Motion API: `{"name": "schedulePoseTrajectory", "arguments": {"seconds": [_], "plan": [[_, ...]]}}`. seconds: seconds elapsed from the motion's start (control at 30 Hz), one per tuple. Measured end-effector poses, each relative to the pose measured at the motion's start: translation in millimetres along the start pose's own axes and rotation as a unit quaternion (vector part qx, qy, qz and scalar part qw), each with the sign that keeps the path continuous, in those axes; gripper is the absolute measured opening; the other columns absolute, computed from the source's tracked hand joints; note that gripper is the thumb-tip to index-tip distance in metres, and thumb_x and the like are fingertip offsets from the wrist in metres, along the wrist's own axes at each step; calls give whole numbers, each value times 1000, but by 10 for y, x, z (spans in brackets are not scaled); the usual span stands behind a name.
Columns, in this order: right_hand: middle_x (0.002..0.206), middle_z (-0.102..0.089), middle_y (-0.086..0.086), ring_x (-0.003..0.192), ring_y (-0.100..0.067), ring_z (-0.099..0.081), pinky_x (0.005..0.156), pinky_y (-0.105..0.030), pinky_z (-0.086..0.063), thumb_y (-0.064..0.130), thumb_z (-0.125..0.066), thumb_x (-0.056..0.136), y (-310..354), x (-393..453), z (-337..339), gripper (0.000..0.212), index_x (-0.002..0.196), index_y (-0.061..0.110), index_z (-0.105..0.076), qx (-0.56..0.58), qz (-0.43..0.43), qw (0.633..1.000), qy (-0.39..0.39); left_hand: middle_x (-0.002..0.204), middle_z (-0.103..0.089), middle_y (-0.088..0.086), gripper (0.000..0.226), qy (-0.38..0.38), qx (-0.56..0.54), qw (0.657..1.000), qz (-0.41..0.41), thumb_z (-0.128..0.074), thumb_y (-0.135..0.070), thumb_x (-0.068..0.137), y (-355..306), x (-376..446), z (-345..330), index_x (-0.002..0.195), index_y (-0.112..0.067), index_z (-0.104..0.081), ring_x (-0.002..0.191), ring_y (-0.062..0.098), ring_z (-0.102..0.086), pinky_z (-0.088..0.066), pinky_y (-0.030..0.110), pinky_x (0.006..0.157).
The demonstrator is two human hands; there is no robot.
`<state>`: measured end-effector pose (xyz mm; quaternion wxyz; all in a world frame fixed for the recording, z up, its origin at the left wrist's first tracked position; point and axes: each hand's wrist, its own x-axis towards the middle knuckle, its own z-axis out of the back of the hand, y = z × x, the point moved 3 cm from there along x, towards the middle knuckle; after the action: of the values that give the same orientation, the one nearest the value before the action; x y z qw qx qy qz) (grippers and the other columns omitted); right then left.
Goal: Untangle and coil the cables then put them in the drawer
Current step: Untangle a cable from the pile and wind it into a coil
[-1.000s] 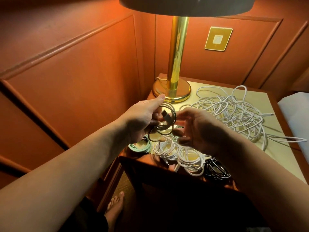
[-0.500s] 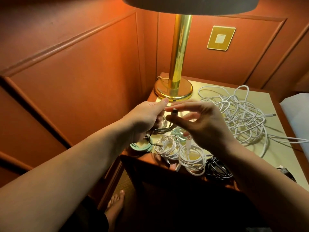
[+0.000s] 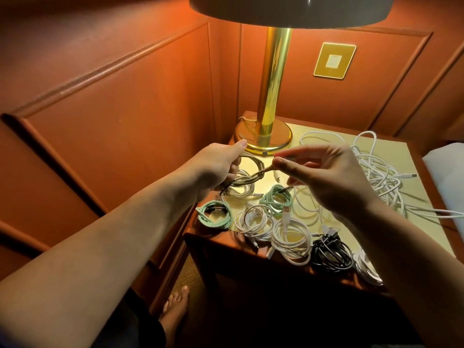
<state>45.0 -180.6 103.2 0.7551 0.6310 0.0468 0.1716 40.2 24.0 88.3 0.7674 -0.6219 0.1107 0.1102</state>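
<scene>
My left hand [image 3: 218, 169] grips a small coil of grey braided cable [image 3: 247, 172] above the nightstand's left side. My right hand [image 3: 324, 177] pinches that cable's free end between thumb and fingers, drawing it to the right of the coil. Below them lie finished coils: two mint green coils [image 3: 214, 214] [image 3: 277, 197], two white coils [image 3: 253, 221] [image 3: 292, 238] and a black coil [image 3: 331, 253]. A large tangle of white cables [image 3: 376, 172] covers the right half of the top. No drawer is in view.
A brass lamp [image 3: 272, 96] stands at the nightstand's [image 3: 406, 156] back left, its shade overhead. Wood-panelled walls close in the left and back. A white bed edge [image 3: 447, 172] lies right. My bare foot [image 3: 173, 312] is on the carpet below.
My right hand has pulled the cable's end rightward, away from the coil. My left hand has lowered slightly with the coil. The view has tipped down, showing more coils.
</scene>
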Motion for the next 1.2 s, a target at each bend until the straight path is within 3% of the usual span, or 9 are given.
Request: {"name": "schedulePoseTrajectory", "arguments": {"seconds": [0.37,0.57,0.67,0.73,0.8,0.87,0.97,1.07,1.2], "plan": [[116,-74,-3,67,-9,-65,58,-30,-57,42,-83,74,-161,-5,-325,57,123,17,-68,62,-161,983,54,54,-33,-8,46,-7,-105,994,39,-45,-49,107,105,-34,-21,69,-22,-41,45,8,-27,-24,29,54],[98,-75,-6,62,-12,-60,49,-24,-49,32,-74,90,-199,-26,-421,33,107,3,-75,98,-167,978,84,58,-36,-6,45,41,-69,996,48,-47,-50,106,104,-48,-37,71,-21,-44,49,8,-30,-27,22,50],[87,-75,-10,63,-15,-63,58,-25,-57,23,-71,93,-180,-7,-424,26,100,-2,-76,127,-160,977,55,77,-66,6,55,39,-34,998,41,-51,-65,97,108,-25,-17,88,-12,-63,74,19,-63,-54,33,86],[84,-75,-13,67,-17,-67,63,-25,-59,22,-72,93,-157,19,-391,25,96,-2,-77,127,-145,981,27,110,-74,8,71,18,-13,999,30,-50,-75,91,89,-26,30,109,-8,-68,107,29,-68,-51,48,100],[84,-76,-12,68,-15,-67,62,-23,-57,23,-73,91,-127,48,-327,26,94,-3,-77,123,-117,985,-5,114,-69,6,67,-26,13,999,13,-41,-71,98,39,-66,130,116,-11,-65,106,24,-64,-53,42,85],[83,-75,-10,64,-10,-62,57,-22,-53,24,-73,91,-95,69,-256,27,94,-2,-77,119,-86,989,-35,89,-66,2,69,-63,69,996,17,-35,-71,100,27,-100,255,99,-11,-69,87,22,-60,-45,35,68],[82,-75,-9,62,-9,-60,58,-23,-52,22,-72,93,-84,79,-177,23,93,0,-77,135,-68,987,-60,58,-54,0,70,13,121,986,110,-43,-70,97,70,-177,283,74,-9,-67,59,20,-52,-36,27,53],[81,-75,-9,66,-13,-63,62,-25,-55,21,-72,93,-87,64,-155,22,92,0,-77,127,-60,988,-59,67,-69,4,50,131,22,976,171,-55,-51,98,80,-261,118,87,-5,-73,56,16,-64,-50,23,49],[80,-74,-11,67,-15,-65,64,-26,-57,24,-71,92,-98,41,-119,25,90,-1,-77,121,-65,989,-48,87,-76,11,22,112,-135,979,105,-71,-16,88,87,-194,42,101,2,-75,68,16,-73,-61,28,60]]}}
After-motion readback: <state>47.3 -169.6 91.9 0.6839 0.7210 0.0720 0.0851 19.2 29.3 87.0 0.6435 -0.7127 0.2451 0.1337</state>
